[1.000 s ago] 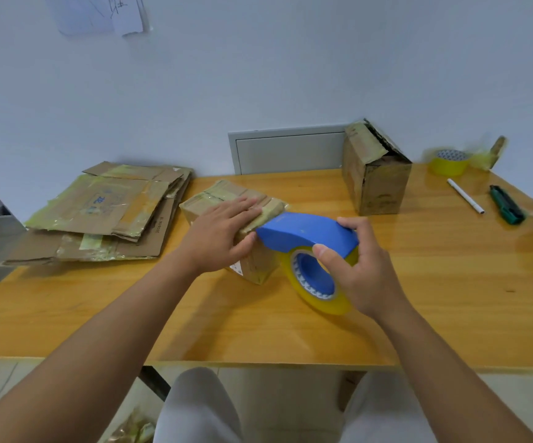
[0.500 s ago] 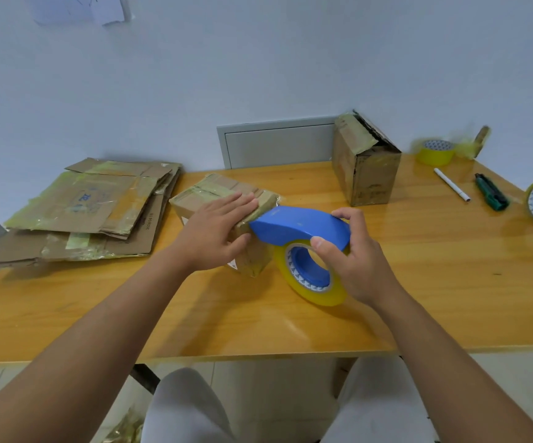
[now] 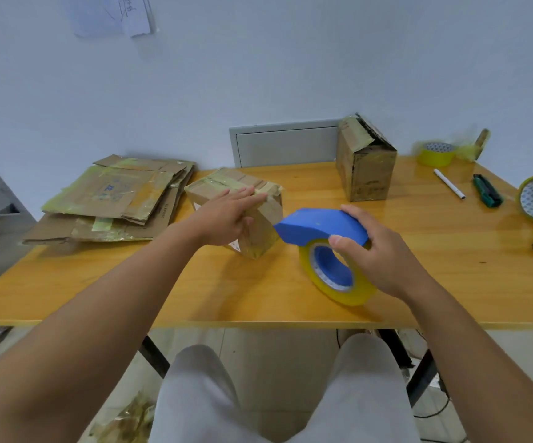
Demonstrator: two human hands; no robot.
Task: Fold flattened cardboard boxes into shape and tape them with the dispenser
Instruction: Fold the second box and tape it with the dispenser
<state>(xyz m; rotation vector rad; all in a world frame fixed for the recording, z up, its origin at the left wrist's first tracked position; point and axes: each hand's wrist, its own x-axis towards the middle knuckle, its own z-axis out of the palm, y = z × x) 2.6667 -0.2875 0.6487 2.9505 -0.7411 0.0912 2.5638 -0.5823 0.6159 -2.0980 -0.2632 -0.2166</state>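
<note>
Head view shows our left hand (image 3: 227, 219) pressing straight fingers (image 3: 249, 196) on the light, crushable box (image 3: 260, 223) beneath them, while our right hand (image 3: 377, 254) grips the rigid dispenser (image 3: 321, 226) just beside the box's edge.

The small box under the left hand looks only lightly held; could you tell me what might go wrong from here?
1. The left hand lies flat with straight fingers on the small box, which sits skewed; a pull from the tape dispenser might slide or tip it.
2. The right hand holds the dispenser close to the table front edge, so it could drop off if set down carelessly.
</note>
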